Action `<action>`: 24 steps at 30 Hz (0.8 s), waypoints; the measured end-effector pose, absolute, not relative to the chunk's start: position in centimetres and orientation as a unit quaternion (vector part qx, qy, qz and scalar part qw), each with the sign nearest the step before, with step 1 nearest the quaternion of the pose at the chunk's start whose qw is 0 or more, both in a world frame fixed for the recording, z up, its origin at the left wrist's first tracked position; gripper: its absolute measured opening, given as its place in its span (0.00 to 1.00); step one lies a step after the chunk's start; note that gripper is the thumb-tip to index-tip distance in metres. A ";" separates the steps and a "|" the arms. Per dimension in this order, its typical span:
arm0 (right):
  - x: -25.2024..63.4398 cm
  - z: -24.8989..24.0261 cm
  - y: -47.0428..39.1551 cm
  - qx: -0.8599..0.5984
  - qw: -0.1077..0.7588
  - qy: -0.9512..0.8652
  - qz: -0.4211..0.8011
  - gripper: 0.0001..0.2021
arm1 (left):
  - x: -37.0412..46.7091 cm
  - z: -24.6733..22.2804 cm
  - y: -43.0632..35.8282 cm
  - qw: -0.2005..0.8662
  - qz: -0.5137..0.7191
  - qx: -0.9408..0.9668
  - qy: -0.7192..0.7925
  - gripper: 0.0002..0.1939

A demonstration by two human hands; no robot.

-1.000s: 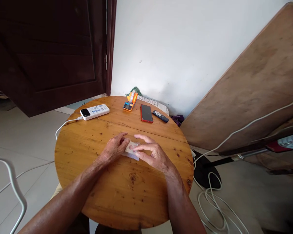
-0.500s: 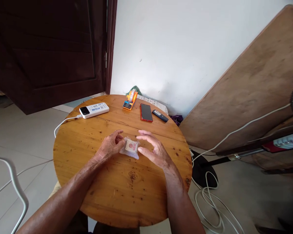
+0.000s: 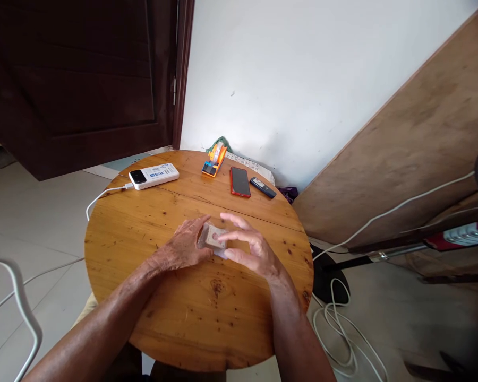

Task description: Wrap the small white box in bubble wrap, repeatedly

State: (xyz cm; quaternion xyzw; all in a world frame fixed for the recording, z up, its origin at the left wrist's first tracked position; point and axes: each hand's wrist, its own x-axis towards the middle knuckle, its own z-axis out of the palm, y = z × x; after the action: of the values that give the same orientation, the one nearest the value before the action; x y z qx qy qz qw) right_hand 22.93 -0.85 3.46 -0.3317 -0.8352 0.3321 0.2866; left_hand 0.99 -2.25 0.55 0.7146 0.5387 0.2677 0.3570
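Observation:
A small pale box with a red print, wrapped in clear bubble wrap (image 3: 212, 236), lies on the round wooden table (image 3: 175, 313) between my hands. My left hand (image 3: 189, 244) closes around its left side, thumb at the near edge and fingers at the far edge. From the right, my right hand (image 3: 250, 246) reaches over with fingers spread and bent. One of its fingertips covers part of the print, and its thumb is close to the wrap's right edge; whether they touch, I cannot tell.
Toward the back of the table are a white power bank (image 3: 154, 176) with a cable, an orange tape dispenser (image 3: 215, 160), a red-edged phone (image 3: 239, 182) and a dark remote-like device (image 3: 263, 188). A white wall rises behind; a fan base (image 3: 329, 278) and coiled cable stand right.
My left hand has shifted from pinching the wrap's corner to spanning its left side. My right fingers have moved left over the box. The view has shifted slightly.

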 end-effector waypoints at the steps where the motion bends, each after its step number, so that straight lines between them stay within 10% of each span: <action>1: 23.3 3.6 -0.8 -0.327 0.306 -0.826 0.343 0.13 | 1.0 0.4 -2.2 0.353 0.267 0.719 0.535 0.44; 10: 23.5 2.2 -0.5 -0.425 0.243 -0.789 0.372 0.45 | 0.9 -0.8 -1.9 0.344 0.267 0.726 0.531 0.45; 24: 22.0 1.9 -0.7 -0.469 0.239 -0.791 0.313 0.40 | 1.3 -0.7 -1.6 0.368 0.376 0.662 0.534 0.45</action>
State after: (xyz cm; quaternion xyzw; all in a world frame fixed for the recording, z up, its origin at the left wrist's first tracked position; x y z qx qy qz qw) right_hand 21.98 -0.75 1.86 -0.4687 -0.7908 0.3130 0.2387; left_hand 1.28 -1.63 -0.67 0.6617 0.5340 0.3763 0.3678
